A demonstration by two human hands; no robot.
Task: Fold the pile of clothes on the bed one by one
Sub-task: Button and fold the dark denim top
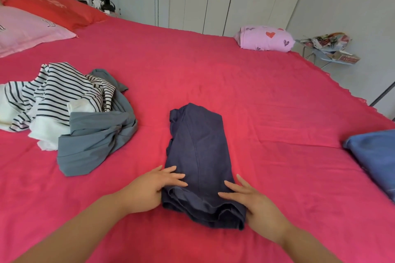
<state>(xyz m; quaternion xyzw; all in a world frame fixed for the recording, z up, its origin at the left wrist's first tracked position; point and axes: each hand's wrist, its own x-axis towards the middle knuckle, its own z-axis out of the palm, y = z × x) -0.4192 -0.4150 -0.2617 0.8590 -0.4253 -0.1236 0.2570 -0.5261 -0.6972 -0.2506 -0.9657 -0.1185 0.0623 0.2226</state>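
navy garment (198, 156) folded, lying mid-bed on pink sheet (256, 91). left hand (149, 190) and right hand (250, 198) resting on its near edges, fingers straight and slightly spread, pinching nothing. unfolded pile (70, 113) of striped and grey-blue clothes well off to the left.

Matt navy cloth garment (198, 156) on smooth pink cloth sheet (256, 96).

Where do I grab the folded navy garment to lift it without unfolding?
Probably its two long sides near the close end, where the layered hems stack. The navy garment lies lengthwise away from you, so come in sideways; left hand and right hand flank it there.
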